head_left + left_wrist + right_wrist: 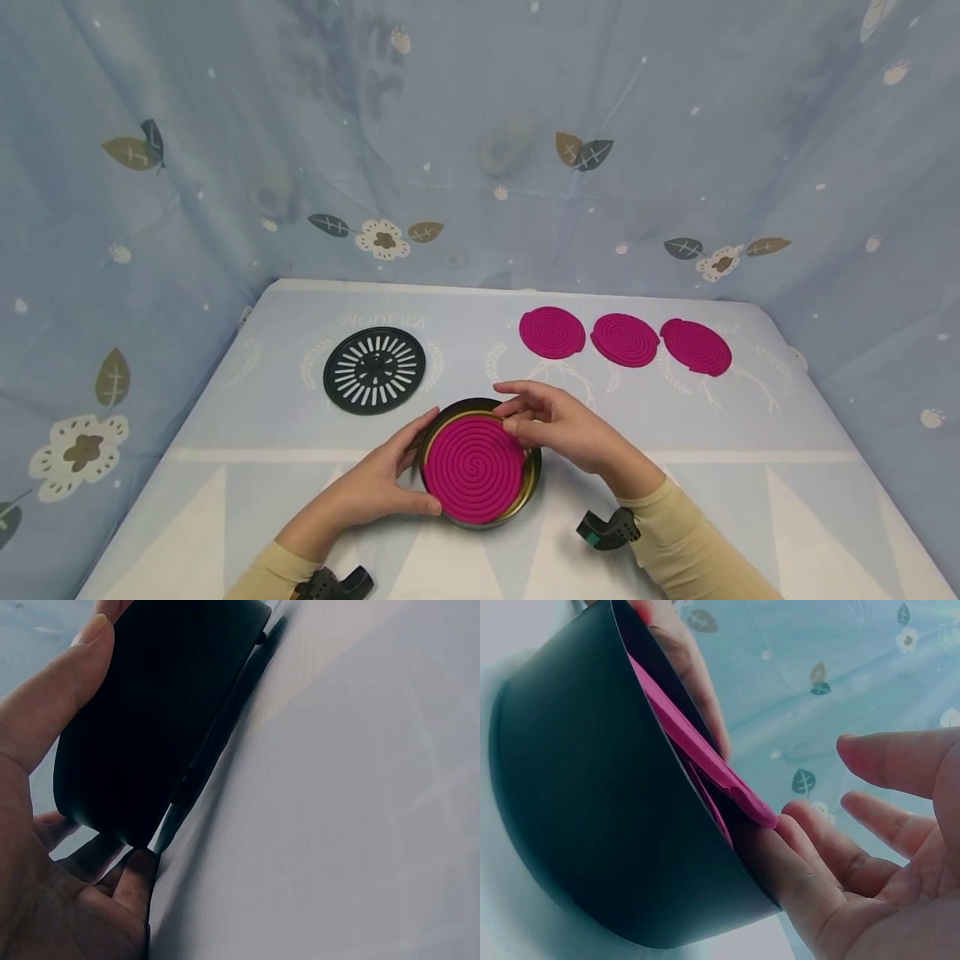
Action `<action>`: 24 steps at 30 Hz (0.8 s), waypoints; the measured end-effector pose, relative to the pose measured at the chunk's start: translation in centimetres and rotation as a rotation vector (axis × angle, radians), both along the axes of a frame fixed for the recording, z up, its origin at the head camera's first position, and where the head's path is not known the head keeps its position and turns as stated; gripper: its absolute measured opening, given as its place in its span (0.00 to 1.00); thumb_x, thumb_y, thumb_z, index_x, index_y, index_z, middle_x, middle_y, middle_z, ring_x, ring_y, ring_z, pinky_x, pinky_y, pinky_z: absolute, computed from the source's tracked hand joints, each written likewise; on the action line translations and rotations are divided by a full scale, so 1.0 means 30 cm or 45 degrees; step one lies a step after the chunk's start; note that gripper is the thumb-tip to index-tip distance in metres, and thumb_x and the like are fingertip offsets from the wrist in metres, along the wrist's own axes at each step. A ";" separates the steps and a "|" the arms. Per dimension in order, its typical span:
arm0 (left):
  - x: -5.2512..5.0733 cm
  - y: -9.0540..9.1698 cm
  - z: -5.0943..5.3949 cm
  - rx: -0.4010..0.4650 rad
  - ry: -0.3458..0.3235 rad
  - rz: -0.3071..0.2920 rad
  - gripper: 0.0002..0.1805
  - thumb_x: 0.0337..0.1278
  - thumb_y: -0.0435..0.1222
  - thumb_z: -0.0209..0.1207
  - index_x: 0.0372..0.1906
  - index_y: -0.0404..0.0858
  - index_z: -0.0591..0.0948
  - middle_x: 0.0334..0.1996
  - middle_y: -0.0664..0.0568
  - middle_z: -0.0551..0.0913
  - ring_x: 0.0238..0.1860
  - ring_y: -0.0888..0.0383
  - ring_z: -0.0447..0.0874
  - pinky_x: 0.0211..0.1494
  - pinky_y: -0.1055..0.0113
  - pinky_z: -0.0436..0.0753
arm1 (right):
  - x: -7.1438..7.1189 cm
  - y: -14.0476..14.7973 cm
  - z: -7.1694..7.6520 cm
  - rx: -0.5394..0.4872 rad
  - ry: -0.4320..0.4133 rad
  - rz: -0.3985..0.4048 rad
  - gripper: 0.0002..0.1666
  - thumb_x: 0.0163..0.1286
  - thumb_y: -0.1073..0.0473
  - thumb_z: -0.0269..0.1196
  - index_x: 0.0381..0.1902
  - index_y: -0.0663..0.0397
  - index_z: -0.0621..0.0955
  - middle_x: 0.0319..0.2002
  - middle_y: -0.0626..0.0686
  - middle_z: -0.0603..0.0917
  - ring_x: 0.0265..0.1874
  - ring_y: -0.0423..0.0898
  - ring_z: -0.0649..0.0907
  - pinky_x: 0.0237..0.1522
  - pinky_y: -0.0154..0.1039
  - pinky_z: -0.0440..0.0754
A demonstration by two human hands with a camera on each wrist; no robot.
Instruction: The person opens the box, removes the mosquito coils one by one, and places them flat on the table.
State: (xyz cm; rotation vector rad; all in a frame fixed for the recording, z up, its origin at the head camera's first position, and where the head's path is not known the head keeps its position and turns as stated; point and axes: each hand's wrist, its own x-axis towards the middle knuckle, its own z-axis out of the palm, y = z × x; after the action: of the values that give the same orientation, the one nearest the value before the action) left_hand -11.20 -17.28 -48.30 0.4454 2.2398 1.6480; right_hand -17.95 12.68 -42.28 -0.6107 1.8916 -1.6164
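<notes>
The left hand grips the dark tin, thumb and fingers curved about its wall. At the right hand the fingers are apart; one touches the raised edge of the magenta coil, which lies tilted inside (three similar coils rest farther back).

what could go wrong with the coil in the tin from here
The pink mosquito coil sits tilted, one edge past the rim of the dark tin beside the right hand, so it might slip back or chip. The left hand holds the tin at its left side only, so a pull could shift it.
</notes>
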 end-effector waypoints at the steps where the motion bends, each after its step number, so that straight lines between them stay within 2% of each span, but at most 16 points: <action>1: 0.000 0.000 -0.001 0.000 0.004 0.000 0.67 0.33 0.45 0.81 0.80 0.50 0.51 0.76 0.57 0.54 0.74 0.60 0.55 0.71 0.73 0.63 | 0.001 -0.001 -0.002 -0.002 -0.002 -0.004 0.32 0.71 0.59 0.63 0.71 0.49 0.70 0.58 0.63 0.78 0.51 0.56 0.82 0.50 0.47 0.86; 9: 0.001 0.001 -0.002 0.016 0.013 -0.003 0.67 0.32 0.45 0.82 0.79 0.48 0.51 0.76 0.56 0.55 0.74 0.59 0.57 0.71 0.72 0.63 | 0.007 0.008 -0.020 -0.011 -0.023 -0.001 0.33 0.70 0.59 0.64 0.71 0.53 0.69 0.64 0.64 0.73 0.61 0.56 0.76 0.53 0.46 0.84; 20: 0.001 -0.001 0.002 0.026 0.016 -0.018 0.67 0.32 0.45 0.82 0.80 0.47 0.51 0.76 0.57 0.54 0.73 0.59 0.57 0.71 0.73 0.63 | 0.020 0.044 -0.028 -0.090 -0.185 0.051 0.38 0.72 0.62 0.61 0.76 0.49 0.62 0.69 0.64 0.68 0.60 0.55 0.78 0.59 0.44 0.80; 24: 0.002 -0.002 0.000 0.027 0.026 -0.023 0.68 0.33 0.45 0.81 0.80 0.47 0.51 0.77 0.57 0.53 0.74 0.60 0.56 0.71 0.72 0.63 | 0.025 0.051 -0.028 -0.126 -0.240 0.067 0.40 0.72 0.63 0.61 0.77 0.54 0.58 0.67 0.65 0.70 0.59 0.57 0.79 0.59 0.45 0.81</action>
State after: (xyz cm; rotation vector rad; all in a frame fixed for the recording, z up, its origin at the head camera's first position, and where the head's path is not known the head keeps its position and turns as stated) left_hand -11.14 -17.36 -48.31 0.4882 2.2287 1.6667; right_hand -17.19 14.21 -43.11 -0.5246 1.6552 -1.6791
